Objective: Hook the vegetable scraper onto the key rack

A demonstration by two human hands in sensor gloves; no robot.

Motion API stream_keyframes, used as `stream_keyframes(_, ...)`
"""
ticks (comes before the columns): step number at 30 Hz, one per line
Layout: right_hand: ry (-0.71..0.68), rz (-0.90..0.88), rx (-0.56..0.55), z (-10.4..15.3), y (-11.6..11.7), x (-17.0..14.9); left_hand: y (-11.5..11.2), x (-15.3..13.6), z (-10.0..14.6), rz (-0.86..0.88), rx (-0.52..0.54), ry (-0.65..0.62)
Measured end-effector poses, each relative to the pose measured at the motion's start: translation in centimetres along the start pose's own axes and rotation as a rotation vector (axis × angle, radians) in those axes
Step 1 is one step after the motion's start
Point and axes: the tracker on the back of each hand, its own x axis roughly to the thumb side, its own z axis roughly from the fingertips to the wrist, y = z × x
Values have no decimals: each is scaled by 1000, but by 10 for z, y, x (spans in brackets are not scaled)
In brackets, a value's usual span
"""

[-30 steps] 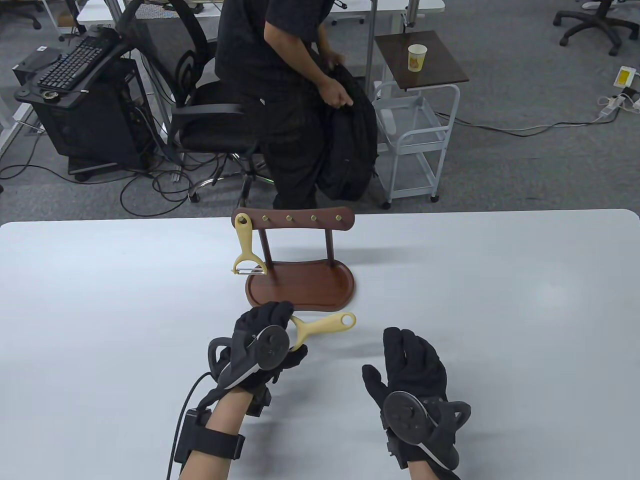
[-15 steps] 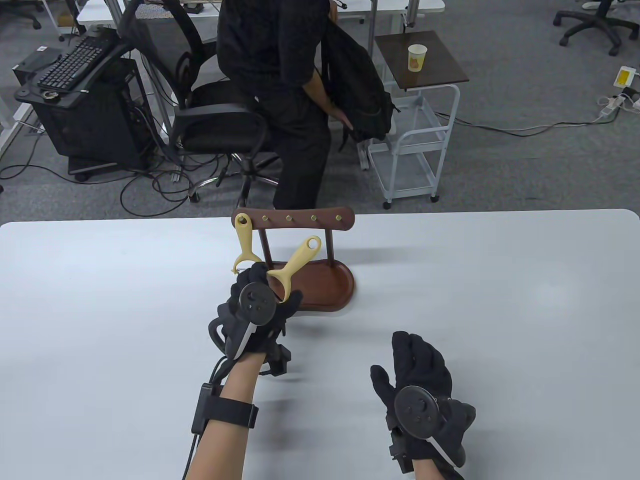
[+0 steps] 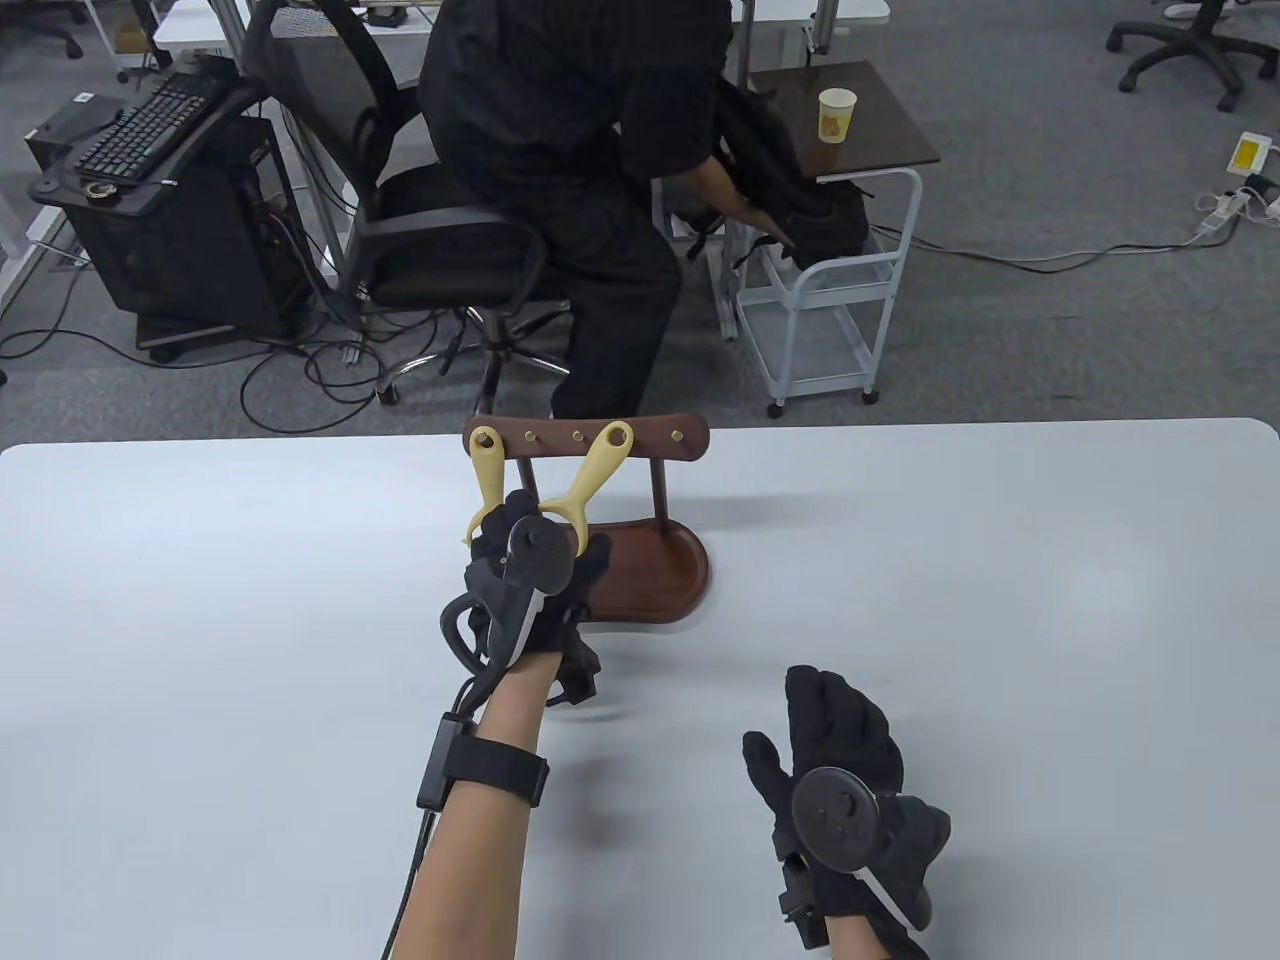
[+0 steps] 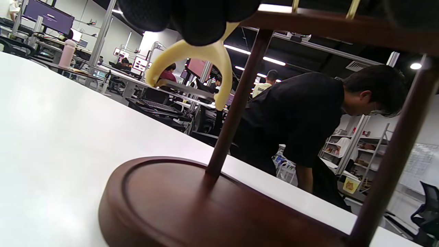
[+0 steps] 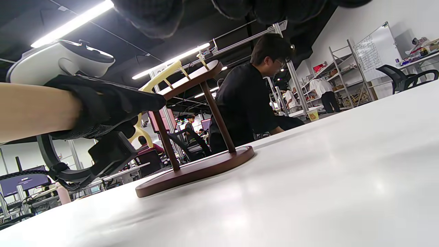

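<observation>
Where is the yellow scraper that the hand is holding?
In the table view the left hand holds the scraper up against the key rack, right of the hung scraper.

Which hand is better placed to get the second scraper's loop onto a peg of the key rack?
Left. The left hand holds the scraper, its loop up at the key rack bar. The right hand lies apart, holding nothing.
</observation>
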Motion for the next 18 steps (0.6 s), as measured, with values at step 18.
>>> stream_keyframes(18, -2, -22, 15, 0, 2, -1, -8, 6, 9, -96, -43, -22)
